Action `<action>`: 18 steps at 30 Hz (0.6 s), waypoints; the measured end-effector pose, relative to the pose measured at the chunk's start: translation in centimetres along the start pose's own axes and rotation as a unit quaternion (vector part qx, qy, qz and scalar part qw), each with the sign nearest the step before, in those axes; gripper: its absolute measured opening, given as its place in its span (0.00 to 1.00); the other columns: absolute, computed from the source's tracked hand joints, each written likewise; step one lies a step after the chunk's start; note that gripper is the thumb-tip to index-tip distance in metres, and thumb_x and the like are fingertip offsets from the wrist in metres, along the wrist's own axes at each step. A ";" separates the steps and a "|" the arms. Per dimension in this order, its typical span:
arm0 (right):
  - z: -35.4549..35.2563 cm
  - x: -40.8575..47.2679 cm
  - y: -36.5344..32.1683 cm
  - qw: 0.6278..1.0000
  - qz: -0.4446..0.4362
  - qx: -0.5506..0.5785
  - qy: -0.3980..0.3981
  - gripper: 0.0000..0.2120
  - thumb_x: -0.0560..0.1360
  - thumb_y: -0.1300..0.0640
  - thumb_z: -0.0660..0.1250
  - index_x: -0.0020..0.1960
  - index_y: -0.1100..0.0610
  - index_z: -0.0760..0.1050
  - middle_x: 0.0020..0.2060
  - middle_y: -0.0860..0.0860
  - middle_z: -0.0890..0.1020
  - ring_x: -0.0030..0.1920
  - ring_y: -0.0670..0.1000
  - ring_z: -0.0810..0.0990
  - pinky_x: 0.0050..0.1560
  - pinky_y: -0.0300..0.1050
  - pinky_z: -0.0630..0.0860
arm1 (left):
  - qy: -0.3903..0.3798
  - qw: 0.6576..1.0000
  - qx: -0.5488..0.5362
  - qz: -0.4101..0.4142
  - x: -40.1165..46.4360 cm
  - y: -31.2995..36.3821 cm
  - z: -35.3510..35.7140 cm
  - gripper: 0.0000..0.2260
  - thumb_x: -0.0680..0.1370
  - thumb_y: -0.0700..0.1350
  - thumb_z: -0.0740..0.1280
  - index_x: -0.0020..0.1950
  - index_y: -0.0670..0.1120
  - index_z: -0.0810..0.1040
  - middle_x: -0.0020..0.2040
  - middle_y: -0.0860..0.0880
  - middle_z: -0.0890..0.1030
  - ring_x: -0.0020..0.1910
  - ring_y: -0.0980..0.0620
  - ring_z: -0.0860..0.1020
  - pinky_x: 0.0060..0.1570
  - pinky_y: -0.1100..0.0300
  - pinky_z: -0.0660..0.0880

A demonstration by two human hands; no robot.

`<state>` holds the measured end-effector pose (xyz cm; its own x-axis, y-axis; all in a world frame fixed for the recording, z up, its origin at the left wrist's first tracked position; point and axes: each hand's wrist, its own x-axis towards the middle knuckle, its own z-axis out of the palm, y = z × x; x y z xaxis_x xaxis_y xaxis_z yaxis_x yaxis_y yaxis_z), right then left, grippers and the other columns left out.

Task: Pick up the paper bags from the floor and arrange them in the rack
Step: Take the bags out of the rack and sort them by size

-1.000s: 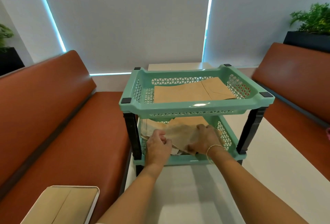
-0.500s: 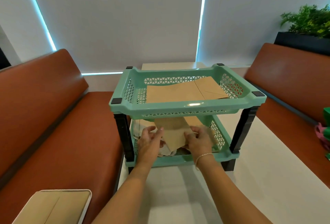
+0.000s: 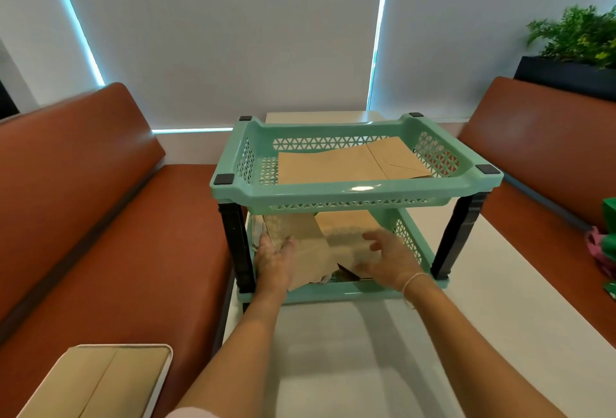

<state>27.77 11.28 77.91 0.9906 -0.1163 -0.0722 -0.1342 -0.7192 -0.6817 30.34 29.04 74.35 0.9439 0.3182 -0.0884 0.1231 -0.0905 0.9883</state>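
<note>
Head view: the rack (image 3: pixel 356 189) is seen on a white table (image 3: pixel 383 351), and all places are given from it. Brown benches (image 3: pixel 93 217) stand at its left and right. In its top shelf a flat bag (image 3: pixel 336 164) is laid, long axis left to right. In its bottom shelf more bags (image 3: pixel 320 247) are piled loosely, the upper one tilted, its long axis running front to back and leaning left. The left hand (image 3: pixel 275 259) is rested flat on this pile, fingers straight. The right hand (image 3: pixel 386 256) is held over the pile, fingers relaxed, gripping nothing. For a good result, the pile should probably be pressed flat and squared to the shelf walls.
</note>
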 end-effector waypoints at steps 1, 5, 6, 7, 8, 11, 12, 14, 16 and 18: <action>-0.3 0.0 0.5 0.998 0.005 -0.033 -0.054 0.23 0.71 0.55 0.71 0.64 0.52 0.71 0.59 0.50 0.76 0.56 0.48 0.74 0.60 0.42 0.71 | 0.002 1.000 0.004 0.002 0.0 0.0 0.0 0.24 0.79 0.46 0.64 0.73 0.44 0.63 0.63 0.45 0.75 0.59 0.45 0.74 0.52 0.59 0.69; -1.0 -0.2 1.5 0.979 0.001 -0.119 -0.167 0.18 0.73 0.52 0.69 0.62 0.51 0.76 0.58 0.47 0.78 0.54 0.45 0.74 0.57 0.35 0.69 | 0.001 1.000 0.005 0.001 -0.3 0.2 0.0 0.21 0.79 0.46 0.64 0.70 0.43 0.66 0.60 0.44 0.76 0.52 0.48 0.74 0.46 0.59 0.69; -1.1 -0.1 1.6 0.979 -0.007 -0.123 -0.160 0.15 0.75 0.53 0.68 0.60 0.50 0.78 0.57 0.46 0.79 0.52 0.44 0.74 0.54 0.34 0.68 | 0.000 1.000 0.006 0.005 -0.4 0.3 0.0 0.20 0.79 0.46 0.63 0.70 0.43 0.66 0.59 0.44 0.76 0.51 0.49 0.74 0.46 0.59 0.69; -1.1 0.0 1.6 0.980 -0.015 -0.133 -0.146 0.12 0.76 0.54 0.66 0.58 0.50 0.80 0.55 0.46 0.80 0.51 0.44 0.74 0.51 0.33 0.67 | 0.000 1.000 0.009 0.006 -0.5 0.4 0.0 0.19 0.79 0.45 0.63 0.69 0.43 0.66 0.58 0.45 0.76 0.50 0.50 0.73 0.47 0.60 0.68; -1.1 0.0 1.6 0.981 -0.021 -0.144 -0.130 0.11 0.77 0.55 0.64 0.56 0.51 0.81 0.52 0.46 0.81 0.50 0.45 0.75 0.49 0.33 0.67 | -0.001 1.000 0.011 0.008 -0.7 0.5 0.0 0.19 0.79 0.45 0.63 0.69 0.43 0.66 0.57 0.45 0.76 0.50 0.50 0.72 0.47 0.60 0.68; -1.2 0.3 1.1 0.983 -0.027 -0.168 -0.065 0.09 0.78 0.60 0.59 0.48 0.55 0.79 0.44 0.49 0.78 0.45 0.49 0.73 0.42 0.34 0.67 | -0.002 1.000 0.017 0.009 -1.0 0.7 -0.1 0.21 0.80 0.45 0.62 0.72 0.44 0.64 0.62 0.45 0.74 0.54 0.50 0.72 0.50 0.61 0.67; -1.4 0.3 0.8 0.985 -0.031 -0.166 -0.037 0.09 0.78 0.60 0.59 0.44 0.55 0.76 0.43 0.51 0.77 0.44 0.50 0.73 0.40 0.35 0.66 | -0.002 1.000 0.019 0.009 -1.0 0.8 -0.1 0.22 0.80 0.45 0.62 0.73 0.44 0.63 0.63 0.45 0.74 0.57 0.49 0.72 0.52 0.60 0.67; -1.9 0.5 0.1 0.988 -0.038 -0.151 0.019 0.08 0.78 0.60 0.58 0.46 0.55 0.75 0.45 0.55 0.78 0.46 0.54 0.75 0.43 0.39 0.67 | 0.000 1.000 0.025 0.005 -1.1 0.9 -0.2 0.22 0.80 0.45 0.62 0.73 0.43 0.63 0.64 0.44 0.74 0.58 0.48 0.72 0.53 0.59 0.68; -2.5 0.6 -0.7 0.988 -0.038 -0.132 0.074 0.11 0.78 0.59 0.57 0.56 0.56 0.77 0.51 0.58 0.80 0.52 0.60 0.77 0.51 0.44 0.72 | 0.001 0.999 0.033 0.007 -1.1 0.9 -0.2 0.20 0.80 0.45 0.62 0.70 0.42 0.65 0.60 0.44 0.75 0.53 0.50 0.72 0.49 0.60 0.68; -2.9 0.7 -1.3 0.984 -0.042 -0.119 0.126 0.13 0.78 0.59 0.58 0.59 0.58 0.76 0.54 0.60 0.80 0.55 0.64 0.76 0.57 0.51 0.73 | 0.001 0.999 0.043 0.001 -0.9 0.9 -0.2 0.20 0.80 0.45 0.62 0.70 0.42 0.66 0.60 0.44 0.76 0.54 0.48 0.73 0.49 0.59 0.68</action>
<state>28.59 10.15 80.83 0.9642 -0.1940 0.1809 -0.0837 -0.8697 -0.4864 29.51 28.83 75.32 0.9437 0.3194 -0.0859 0.1466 -0.1711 0.9743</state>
